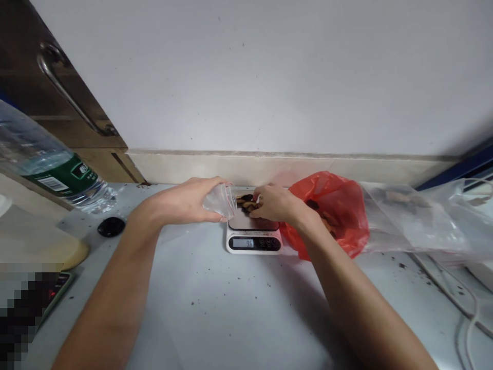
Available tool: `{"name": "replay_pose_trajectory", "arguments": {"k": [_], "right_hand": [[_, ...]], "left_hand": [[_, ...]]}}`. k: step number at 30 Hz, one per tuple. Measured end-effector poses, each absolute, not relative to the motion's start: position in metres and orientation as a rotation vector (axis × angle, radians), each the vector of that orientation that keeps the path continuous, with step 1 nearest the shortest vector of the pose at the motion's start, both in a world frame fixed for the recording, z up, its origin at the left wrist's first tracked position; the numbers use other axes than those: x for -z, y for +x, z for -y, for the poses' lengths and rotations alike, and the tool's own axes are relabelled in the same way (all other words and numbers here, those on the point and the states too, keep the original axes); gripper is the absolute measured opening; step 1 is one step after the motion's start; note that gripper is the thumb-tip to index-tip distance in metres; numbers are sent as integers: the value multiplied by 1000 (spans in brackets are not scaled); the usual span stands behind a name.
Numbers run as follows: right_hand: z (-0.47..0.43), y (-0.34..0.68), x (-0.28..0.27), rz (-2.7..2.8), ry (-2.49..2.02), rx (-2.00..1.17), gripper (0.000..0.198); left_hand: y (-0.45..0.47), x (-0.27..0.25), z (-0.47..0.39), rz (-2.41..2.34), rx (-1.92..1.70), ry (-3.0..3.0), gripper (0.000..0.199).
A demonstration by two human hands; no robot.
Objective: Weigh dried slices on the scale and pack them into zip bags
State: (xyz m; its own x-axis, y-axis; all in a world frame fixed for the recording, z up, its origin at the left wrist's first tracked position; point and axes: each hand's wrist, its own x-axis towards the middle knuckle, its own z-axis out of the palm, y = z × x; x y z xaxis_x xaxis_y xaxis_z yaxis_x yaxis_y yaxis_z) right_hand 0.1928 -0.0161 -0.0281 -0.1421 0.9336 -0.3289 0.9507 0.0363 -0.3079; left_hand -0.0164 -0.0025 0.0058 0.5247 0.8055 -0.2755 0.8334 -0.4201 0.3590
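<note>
A small white digital scale (254,247) stands on the table near the wall, its display reading about 96, with any decimal point hard to make out. Brown dried slices (246,201) lie on its metal plate. My left hand (192,200) holds a small clear zip bag (221,201), its mouth turned toward the plate. My right hand (271,204) is over the plate with fingers closed around some of the dried slices; the fingertips are partly hidden. Right of the scale, a red plastic bag (346,205) stands open with more brown pieces inside, partly behind my right forearm.
Clear plastic bags (416,221) lie to the right, beside a white cable (472,318). At left are a large water bottle (57,164), a black round lid (111,226) and a phone-like device (57,293). Dark crumbs dot the table (231,318). The wall (269,77) rises close behind.
</note>
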Motion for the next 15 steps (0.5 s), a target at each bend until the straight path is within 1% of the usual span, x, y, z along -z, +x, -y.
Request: {"name": "replay_pose_trajectory", "arguments": {"k": [3, 6, 8, 11, 15], "right_hand": [[17, 198, 23, -2232, 2012, 788, 17], [19, 202, 16, -2174, 2038, 921, 12], [19, 205, 13, -2132, 2077, 944, 17], [19, 207, 11, -2109, 2096, 911, 32], [18, 211, 12, -2099, 2067, 950, 39]], "left_hand": [[-17, -6, 3, -1340, 92, 2309, 76], [-17, -4, 2, -1327, 81, 2313, 77], [-17, -2, 1, -1310, 81, 2308, 76], [-17, 2, 0, -1271, 106, 2298, 74], [-17, 6, -1, -1179, 90, 2287, 68]]}}
